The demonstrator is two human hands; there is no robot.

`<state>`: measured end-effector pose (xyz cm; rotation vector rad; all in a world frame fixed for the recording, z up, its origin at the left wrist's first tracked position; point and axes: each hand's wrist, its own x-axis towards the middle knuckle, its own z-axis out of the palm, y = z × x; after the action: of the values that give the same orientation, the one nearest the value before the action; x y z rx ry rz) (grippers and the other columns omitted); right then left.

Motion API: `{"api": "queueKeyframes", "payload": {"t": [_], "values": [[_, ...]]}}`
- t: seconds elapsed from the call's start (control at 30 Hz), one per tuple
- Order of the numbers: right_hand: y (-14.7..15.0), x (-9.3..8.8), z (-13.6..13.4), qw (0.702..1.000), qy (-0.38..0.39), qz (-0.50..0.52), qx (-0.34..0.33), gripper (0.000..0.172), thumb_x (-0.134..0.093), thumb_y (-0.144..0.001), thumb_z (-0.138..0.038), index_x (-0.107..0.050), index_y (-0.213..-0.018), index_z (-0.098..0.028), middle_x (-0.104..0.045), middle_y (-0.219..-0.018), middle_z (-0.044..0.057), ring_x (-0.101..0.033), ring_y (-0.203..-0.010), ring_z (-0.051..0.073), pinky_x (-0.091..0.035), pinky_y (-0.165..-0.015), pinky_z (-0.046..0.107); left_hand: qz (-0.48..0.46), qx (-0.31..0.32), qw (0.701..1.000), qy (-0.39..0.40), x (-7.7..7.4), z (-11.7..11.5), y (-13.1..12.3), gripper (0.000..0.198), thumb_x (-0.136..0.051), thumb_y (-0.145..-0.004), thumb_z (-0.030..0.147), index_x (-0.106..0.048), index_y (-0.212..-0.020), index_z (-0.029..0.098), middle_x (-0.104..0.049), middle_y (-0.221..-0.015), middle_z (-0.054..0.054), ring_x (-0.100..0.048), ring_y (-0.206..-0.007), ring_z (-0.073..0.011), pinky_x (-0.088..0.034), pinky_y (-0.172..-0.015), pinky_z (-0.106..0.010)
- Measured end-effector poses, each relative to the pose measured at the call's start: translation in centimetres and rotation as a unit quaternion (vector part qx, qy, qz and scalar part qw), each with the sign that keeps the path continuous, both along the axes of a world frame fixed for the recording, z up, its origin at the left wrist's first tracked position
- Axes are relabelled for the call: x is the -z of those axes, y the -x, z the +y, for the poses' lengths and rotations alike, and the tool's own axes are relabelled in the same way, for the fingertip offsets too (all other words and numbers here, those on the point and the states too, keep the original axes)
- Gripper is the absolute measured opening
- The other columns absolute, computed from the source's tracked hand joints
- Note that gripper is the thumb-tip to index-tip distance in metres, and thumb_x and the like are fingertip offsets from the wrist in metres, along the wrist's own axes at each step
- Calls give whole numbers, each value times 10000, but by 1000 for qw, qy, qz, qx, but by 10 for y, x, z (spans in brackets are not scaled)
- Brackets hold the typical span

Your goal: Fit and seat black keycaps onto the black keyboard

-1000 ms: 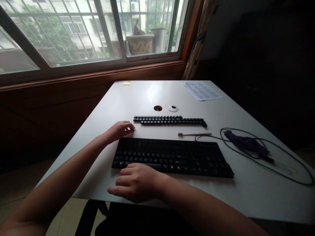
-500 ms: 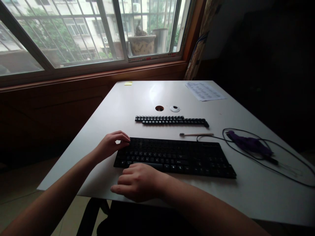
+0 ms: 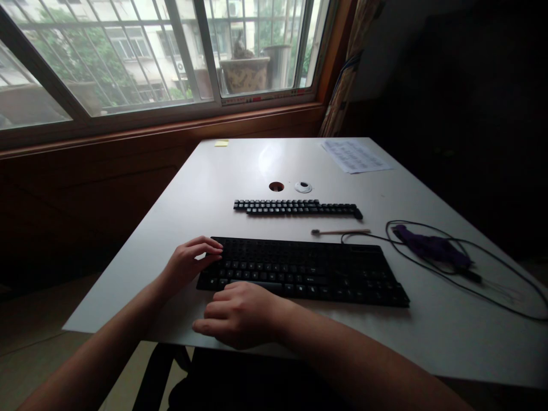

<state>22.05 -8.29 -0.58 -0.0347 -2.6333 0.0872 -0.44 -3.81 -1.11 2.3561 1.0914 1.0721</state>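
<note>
Head view: beyond the window, a patterned planter [image 3: 245, 76] held a dark clump, perhaps a plant. On the white desk [image 3: 180, 200], a round hole [image 3: 276, 186] lay beside a white ring-shaped piece [image 3: 303, 186]. The black keyboard [image 3: 317, 274] lay flat near the front edge, between the person and rows of loose keycaps [image 3: 295, 209]. The left hand [image 3: 188, 262] reached over its far left corner, fingers together and bent, their tips close to the thumb tip; whether they pinched something small or touched the keyboard, I cannot tell. The right hand [image 3: 244, 314] lay over its near edge, knuckles up, fingers loosely curled and slightly apart; whether it held anything was hidden. A brush [image 3: 340, 232] lay just behind the keyboard, with purple cloth [image 3: 432, 246] to the right.
</note>
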Motion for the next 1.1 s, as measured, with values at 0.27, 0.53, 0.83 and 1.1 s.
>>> {"api": "queueKeyframes", "payload": {"t": [0.27,0.53,0.83,1.1], "values": [[0,0,0,1000,-6,-8,6,156,-480,-968,-197,-625,-1015,-229,-628,-824,-16,-516,-720,141,-309,-605,296,0,5,1000,-7,2,-5,5,94,-658,-941,204,-742,-975,227,-724,-1051,-71,-718,-935,-187,-614,-822,-323],[0,-1,0,1000,-1,-1,5,166,-480,-962,-185,-633,-1011,-225,-616,-806,-20,-512,-707,146,-314,-593,300,2,6,1000,-19,4,-6,9,84,-675,-926,196,-746,-961,225,-735,-1050,-70,-715,-1028,-212,-577,-1015,-427],[0,2,1,1000,0,-7,-2,185,-463,-974,-192,-634,-1037,-224,-624,-835,-10,-522,-729,146,-321,-592,302,-4,20,999,-30,3,-6,7,76,-672,-925,204,-746,-935,219,-753,-1039,-67,-724,-1032,-216,-545,-1075,-481],[-1,1,2,1000,3,-8,-2,172,-473,-960,-175,-636,-990,-219,-607,-832,-15,-504,-722,148,-317,-605,306,-3,38,999,-28,1,-5,4,97,-664,-920,163,-739,-944,219,-743,-1029,-65,-726,-990,-203,-525,-1097,-467]]}}
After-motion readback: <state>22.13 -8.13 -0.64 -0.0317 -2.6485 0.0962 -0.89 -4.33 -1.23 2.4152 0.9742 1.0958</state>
